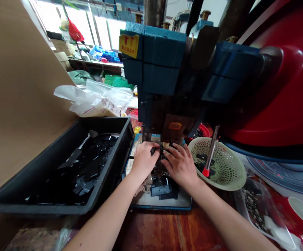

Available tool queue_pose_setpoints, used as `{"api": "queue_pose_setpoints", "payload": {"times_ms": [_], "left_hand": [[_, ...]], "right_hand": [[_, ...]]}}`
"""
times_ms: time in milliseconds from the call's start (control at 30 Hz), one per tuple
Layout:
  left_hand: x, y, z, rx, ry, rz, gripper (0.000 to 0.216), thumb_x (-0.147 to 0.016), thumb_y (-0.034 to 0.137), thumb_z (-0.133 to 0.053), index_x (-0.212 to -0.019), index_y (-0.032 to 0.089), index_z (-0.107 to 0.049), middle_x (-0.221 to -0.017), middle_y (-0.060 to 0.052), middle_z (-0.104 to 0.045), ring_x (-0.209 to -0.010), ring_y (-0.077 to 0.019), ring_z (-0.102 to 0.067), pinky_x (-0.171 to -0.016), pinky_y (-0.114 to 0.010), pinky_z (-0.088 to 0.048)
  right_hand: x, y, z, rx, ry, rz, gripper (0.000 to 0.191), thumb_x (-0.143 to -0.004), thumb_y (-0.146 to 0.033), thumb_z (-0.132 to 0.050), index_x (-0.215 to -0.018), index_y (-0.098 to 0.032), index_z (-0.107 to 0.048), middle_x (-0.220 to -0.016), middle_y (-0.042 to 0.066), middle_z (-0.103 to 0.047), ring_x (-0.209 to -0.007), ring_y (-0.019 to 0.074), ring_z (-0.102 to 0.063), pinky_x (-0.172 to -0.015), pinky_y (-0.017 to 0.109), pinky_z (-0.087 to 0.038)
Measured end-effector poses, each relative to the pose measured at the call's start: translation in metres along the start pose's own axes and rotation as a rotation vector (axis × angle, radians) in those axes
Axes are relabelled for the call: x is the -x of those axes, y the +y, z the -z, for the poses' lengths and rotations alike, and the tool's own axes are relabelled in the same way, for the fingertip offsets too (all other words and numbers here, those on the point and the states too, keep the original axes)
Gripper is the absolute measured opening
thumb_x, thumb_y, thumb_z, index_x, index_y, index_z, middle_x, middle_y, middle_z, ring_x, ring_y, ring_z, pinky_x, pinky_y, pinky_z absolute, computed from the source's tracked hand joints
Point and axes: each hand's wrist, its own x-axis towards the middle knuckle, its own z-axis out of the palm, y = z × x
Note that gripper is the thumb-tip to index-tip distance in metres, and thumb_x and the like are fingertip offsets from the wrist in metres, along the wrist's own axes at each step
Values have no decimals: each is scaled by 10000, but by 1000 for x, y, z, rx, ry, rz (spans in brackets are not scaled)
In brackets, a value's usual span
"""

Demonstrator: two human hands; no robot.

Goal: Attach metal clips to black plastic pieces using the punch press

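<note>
Under the head of a blue press (pixel 164 52), both hands work close together at the die area. My left hand (pixel 146 157) is closed, thumb and fingers pinching a small black part (pixel 155 150). Beside it, my right hand (pixel 181 164) has its fingers stretched and apart, the tips close to the same spot; whether they touch the part is hidden. Several flat black plates (pixel 161 190) lie on the metal press base (pixel 148 201) just below the hands, with brownish metal pieces (pixel 147 184) to their left.
A deep black bin (pixel 88 209) holding many black plates stands left, beside a tall cardboard sheet (pixel 23 87). To the right are a pale green basket (pixel 229 164), a red-tipped lever (pixel 211 153), a bag of small metal parts (pixel 256 205), a red mug (pixel 295 212) and a large red wheel (pixel 279 76).
</note>
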Motion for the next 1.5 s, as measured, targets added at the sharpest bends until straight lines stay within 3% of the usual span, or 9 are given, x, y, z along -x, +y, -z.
{"api": "queue_pose_setpoints", "payload": {"times_ms": [200, 500, 667, 800, 967, 1033, 1167, 1333, 1500], "left_hand": [[1, 1, 0, 4, 20, -16, 138, -784, 198, -587, -884, 219, -680, -939, -35, -675, -952, -231, -588, -895, -401, -431], [2, -2, -3, 2, 27, -28, 135, -803, 211, -575, -891, 216, -677, -943, -34, -669, -953, -232, -582, -891, -399, -432], [-1, -1, -4, 13, -2, -65, 147, -816, 184, -552, -890, 214, -675, -942, -39, -670, -937, -230, -589, -874, -388, -440], [0, 4, 3, 19, 34, -61, 145, -819, 176, -544, -903, 196, -661, -957, -49, -652, -961, -230, -573, -905, -390, -427], [16, 6, 23, 29, 116, -38, 144, -840, 210, -528, -931, 202, -639, -1002, -50, -614, -971, -230, -549, -890, -392, -423], [24, 4, 30, 40, 127, -23, 148, -844, 216, -526, -945, 210, -633, -1021, -48, -605, -984, -230, -540, -885, -388, -424], [38, -1, 39, 85, 101, -6, 135, -850, 231, -529, -947, 220, -623, -1026, -36, -599, -997, -220, -540, -890, -374, -418], [60, -6, 46, 113, 59, 6, 126, -860, 248, -523, -951, 238, -609, -1021, -22, -588, -995, -210, -540, -894, -367, -405], [84, -13, 54, 76, -3, 8, 147, -880, 274, -499, -984, 244, -599, -1041, -31, -577, -1009, -213, -530, -890, -373, -406]], "right_hand": [[5, 7, -1, -101, 17, -39, 325, -902, -384, -498, -1180, -246, -594, -1182, 53, -634, -1172, 245, -498, -1045, 520, -310], [3, 2, 5, 8, -5, 8, 279, -896, -407, -510, -1113, -288, -638, -1175, 27, -638, -1190, 285, -471, -1073, 589, -198], [-7, 2, 5, -71, -23, -39, 235, -899, -389, -508, -1024, -278, -674, -1132, 26, -655, -1167, 273, -494, -1057, 575, -252], [4, 10, 4, -273, 61, -120, 244, -906, -334, -482, -1045, -244, -662, -1144, 63, -644, -1132, 249, -532, -1008, 499, -370], [59, 10, 8, -902, 285, -664, 331, -931, -427, -393, -996, -203, -627, -843, 70, -698, -809, 211, -654, -758, 370, -517], [77, 5, 13, -1156, 363, -767, 408, -935, -486, -342, -973, -198, -629, -811, 64, -691, -773, 201, -645, -735, 360, -507], [85, -1, 20, -1360, 421, -759, 358, -892, -491, -453, -898, -202, -662, -810, 38, -670, -764, 181, -610, -742, 336, -473], [78, 7, 15, -1241, 447, -751, 324, -869, -470, -501, -770, -198, -645, -730, 13, -617, -686, 158, -546, -692, 307, -427], [73, 2, 7, -1363, 411, -810, 501, -883, -613, -306, -784, -209, -586, -602, -5, -532, -559, 149, -497, -568, 292, -415]]}}
